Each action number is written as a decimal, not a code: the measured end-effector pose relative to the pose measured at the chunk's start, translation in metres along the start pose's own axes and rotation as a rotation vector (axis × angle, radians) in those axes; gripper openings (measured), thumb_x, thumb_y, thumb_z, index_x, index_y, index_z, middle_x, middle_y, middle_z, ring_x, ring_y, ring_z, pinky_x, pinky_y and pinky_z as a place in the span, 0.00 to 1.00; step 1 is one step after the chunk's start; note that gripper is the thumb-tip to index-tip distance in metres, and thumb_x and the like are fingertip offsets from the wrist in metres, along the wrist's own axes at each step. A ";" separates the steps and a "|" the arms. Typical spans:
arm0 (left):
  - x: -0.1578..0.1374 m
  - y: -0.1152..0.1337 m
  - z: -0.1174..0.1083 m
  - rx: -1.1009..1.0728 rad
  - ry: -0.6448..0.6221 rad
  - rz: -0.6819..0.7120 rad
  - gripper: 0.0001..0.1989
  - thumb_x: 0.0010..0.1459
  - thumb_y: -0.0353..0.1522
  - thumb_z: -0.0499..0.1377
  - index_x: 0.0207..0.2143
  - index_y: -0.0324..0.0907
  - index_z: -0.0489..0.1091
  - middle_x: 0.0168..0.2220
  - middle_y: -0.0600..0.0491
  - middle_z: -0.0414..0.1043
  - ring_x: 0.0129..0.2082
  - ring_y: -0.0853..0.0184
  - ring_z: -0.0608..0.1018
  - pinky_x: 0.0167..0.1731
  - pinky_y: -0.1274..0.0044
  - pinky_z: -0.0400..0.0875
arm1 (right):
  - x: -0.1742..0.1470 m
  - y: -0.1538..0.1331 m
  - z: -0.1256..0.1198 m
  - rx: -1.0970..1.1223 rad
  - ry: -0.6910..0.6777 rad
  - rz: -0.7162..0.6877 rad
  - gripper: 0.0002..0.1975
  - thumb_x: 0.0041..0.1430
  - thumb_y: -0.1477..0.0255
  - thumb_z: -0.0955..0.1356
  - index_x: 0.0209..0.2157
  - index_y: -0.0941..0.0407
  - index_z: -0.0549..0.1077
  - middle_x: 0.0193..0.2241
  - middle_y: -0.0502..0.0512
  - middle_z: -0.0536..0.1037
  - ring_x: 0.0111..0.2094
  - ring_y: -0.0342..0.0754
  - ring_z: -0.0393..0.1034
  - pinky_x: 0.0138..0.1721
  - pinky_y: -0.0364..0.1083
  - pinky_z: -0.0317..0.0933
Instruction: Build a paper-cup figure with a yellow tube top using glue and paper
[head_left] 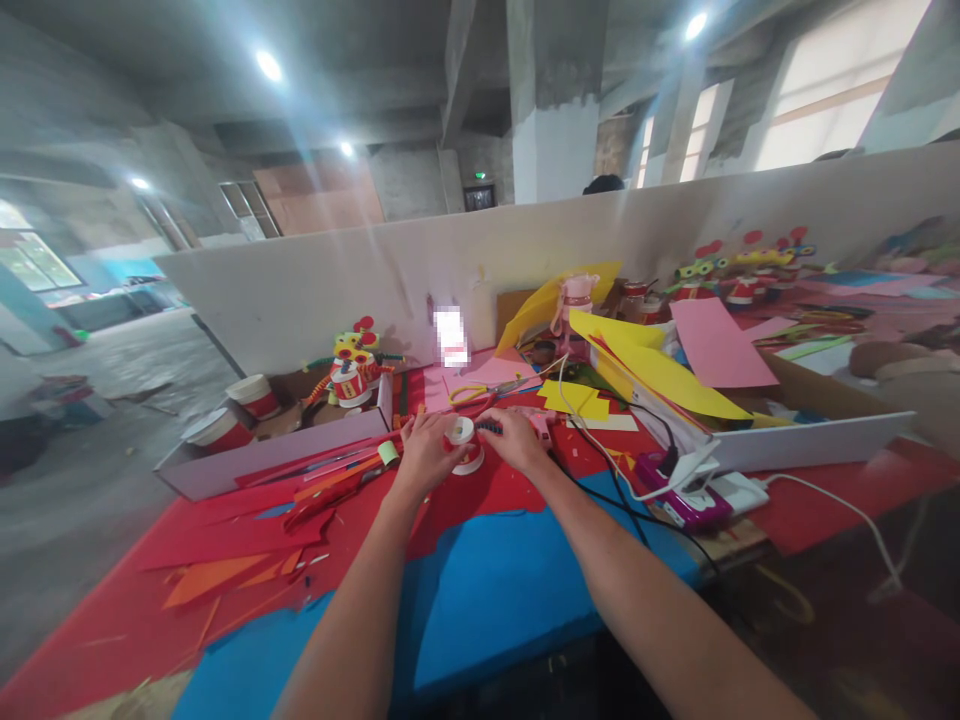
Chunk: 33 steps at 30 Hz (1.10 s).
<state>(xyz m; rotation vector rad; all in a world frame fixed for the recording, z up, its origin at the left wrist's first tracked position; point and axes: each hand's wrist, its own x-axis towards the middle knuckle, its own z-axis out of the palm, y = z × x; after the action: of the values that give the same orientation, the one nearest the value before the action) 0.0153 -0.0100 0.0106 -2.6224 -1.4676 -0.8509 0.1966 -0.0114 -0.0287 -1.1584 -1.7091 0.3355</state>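
Observation:
A small red and white paper cup (466,460) stands between my hands on the red table covering. My left hand (429,448) is closed on its left side, with the thumb across the front. My right hand (516,438) pinches a dark coiled strip (491,427) by the cup's right side; whether the strip touches the cup I cannot tell. Orange coiled bits (403,422) show behind my left fingers. Just past my right hand lies a pink tool (541,424), partly hidden. Yellow-handled scissors (469,397) rest beyond the cup.
At left, a shallow box (277,458) holds cups and a finished cup figure (352,370). Red and orange paper scraps (225,575) lie nearby. At right are a box of coloured paper (810,440), a purple power strip (686,500) and cables. A white partition (337,270) stands behind.

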 end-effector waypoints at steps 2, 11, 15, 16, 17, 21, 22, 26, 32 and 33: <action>0.000 0.000 0.000 -0.003 -0.004 -0.001 0.20 0.51 0.38 0.64 0.47 0.48 0.72 0.48 0.51 0.75 0.52 0.57 0.70 0.54 0.63 0.57 | 0.000 0.000 0.001 -0.003 0.003 -0.011 0.08 0.55 0.80 0.69 0.37 0.55 0.76 0.37 0.53 0.81 0.41 0.49 0.75 0.46 0.48 0.65; 0.001 -0.002 0.002 0.000 -0.001 0.001 0.20 0.50 0.37 0.65 0.47 0.48 0.72 0.48 0.51 0.75 0.51 0.57 0.71 0.52 0.64 0.59 | 0.002 0.005 0.001 0.014 -0.011 -0.018 0.09 0.55 0.78 0.69 0.36 0.52 0.77 0.37 0.51 0.82 0.41 0.50 0.75 0.46 0.48 0.65; 0.001 -0.003 0.003 0.001 0.008 0.004 0.18 0.51 0.37 0.64 0.46 0.48 0.72 0.48 0.51 0.75 0.51 0.57 0.71 0.52 0.64 0.59 | 0.001 0.005 0.001 0.027 -0.010 -0.015 0.09 0.55 0.78 0.69 0.37 0.53 0.77 0.37 0.52 0.82 0.41 0.50 0.75 0.46 0.48 0.66; 0.001 -0.003 0.003 0.003 0.009 0.003 0.18 0.51 0.37 0.64 0.46 0.48 0.72 0.47 0.51 0.75 0.50 0.57 0.71 0.52 0.64 0.59 | 0.001 0.004 0.001 0.029 -0.011 -0.015 0.09 0.55 0.78 0.69 0.37 0.53 0.77 0.37 0.52 0.82 0.41 0.50 0.75 0.45 0.48 0.66; 0.001 -0.003 0.004 0.005 0.009 0.003 0.18 0.51 0.37 0.64 0.46 0.48 0.72 0.47 0.51 0.75 0.50 0.57 0.71 0.52 0.65 0.59 | 0.001 0.004 0.001 0.028 -0.014 -0.015 0.09 0.55 0.78 0.69 0.37 0.54 0.77 0.37 0.53 0.82 0.41 0.50 0.75 0.45 0.48 0.66; 0.000 -0.004 0.004 0.038 0.018 0.007 0.19 0.50 0.38 0.64 0.46 0.48 0.72 0.47 0.50 0.75 0.52 0.56 0.70 0.54 0.63 0.57 | 0.000 0.001 -0.001 0.003 -0.012 -0.009 0.09 0.55 0.78 0.69 0.37 0.54 0.78 0.37 0.53 0.82 0.41 0.50 0.75 0.46 0.49 0.66; 0.000 -0.004 0.004 0.049 0.023 0.009 0.19 0.50 0.38 0.64 0.46 0.48 0.72 0.47 0.50 0.75 0.52 0.56 0.70 0.55 0.63 0.55 | 0.000 0.000 -0.001 -0.007 -0.010 -0.015 0.09 0.55 0.78 0.69 0.37 0.54 0.78 0.37 0.53 0.82 0.41 0.50 0.75 0.46 0.49 0.66; -0.001 -0.004 0.004 0.073 0.042 0.019 0.19 0.49 0.39 0.65 0.46 0.49 0.72 0.46 0.51 0.76 0.52 0.56 0.70 0.57 0.61 0.53 | 0.001 -0.001 -0.004 -0.015 0.025 -0.050 0.09 0.56 0.73 0.70 0.40 0.53 0.78 0.39 0.54 0.82 0.43 0.51 0.75 0.48 0.50 0.65; 0.000 -0.003 0.004 0.078 0.054 -0.008 0.19 0.49 0.38 0.65 0.45 0.49 0.72 0.44 0.51 0.76 0.52 0.56 0.70 0.56 0.61 0.53 | 0.002 0.006 -0.039 0.025 0.217 0.132 0.13 0.62 0.63 0.64 0.43 0.53 0.75 0.39 0.55 0.81 0.39 0.49 0.76 0.39 0.45 0.68; 0.000 -0.003 0.004 0.081 0.061 -0.021 0.18 0.49 0.39 0.65 0.44 0.49 0.72 0.44 0.51 0.76 0.52 0.55 0.70 0.56 0.61 0.53 | 0.001 0.008 -0.048 -0.054 0.274 0.187 0.13 0.63 0.63 0.63 0.41 0.54 0.76 0.37 0.55 0.81 0.38 0.49 0.76 0.39 0.45 0.67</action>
<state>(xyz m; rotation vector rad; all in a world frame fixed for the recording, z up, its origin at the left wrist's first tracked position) 0.0148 -0.0076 0.0068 -2.5049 -1.4840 -0.8461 0.2412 -0.0200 -0.0118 -1.3424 -1.3826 0.2339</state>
